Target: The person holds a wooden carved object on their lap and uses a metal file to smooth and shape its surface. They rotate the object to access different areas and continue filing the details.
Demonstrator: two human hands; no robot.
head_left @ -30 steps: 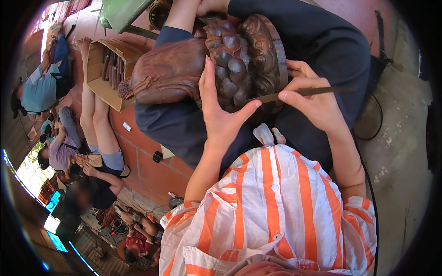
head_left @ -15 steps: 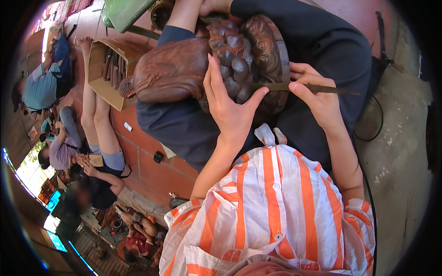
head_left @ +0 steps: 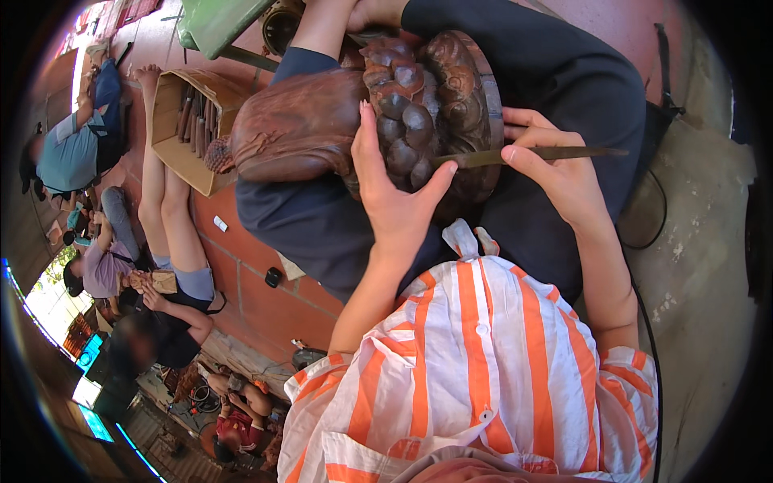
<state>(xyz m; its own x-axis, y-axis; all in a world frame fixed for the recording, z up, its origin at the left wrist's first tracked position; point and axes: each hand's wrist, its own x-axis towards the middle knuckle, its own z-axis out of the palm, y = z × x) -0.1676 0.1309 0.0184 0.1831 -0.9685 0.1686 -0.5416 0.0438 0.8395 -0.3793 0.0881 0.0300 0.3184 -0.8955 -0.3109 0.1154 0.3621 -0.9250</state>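
Observation:
A dark brown wood carving (head_left: 298, 121) lies across my lap, with rounded clustered shapes and a flat round base at its right end. My right hand (head_left: 555, 165) is closed on a long flat metal tool (head_left: 592, 151), thumb on the near side. That tool tapers to its right end; its left end meets the carving beside the base. My left hand (head_left: 394, 193) rests on the near side of the carving, fingers stretched up along the rounded shapes. Its thumb tip touches the tool near the left end, and its grip is not closed.
A cardboard box (head_left: 179, 129) of several wooden-handled tools stands at left on the tiled floor (head_left: 254, 310). A green stool-like piece (head_left: 217, 24) is at the far edge. Several people sit at left. A black cable (head_left: 644, 322) runs down the right side.
The tool has tilted: its left end is now lower and its right end higher. My left hand has shifted slightly left and down, its thumb still at the tool.

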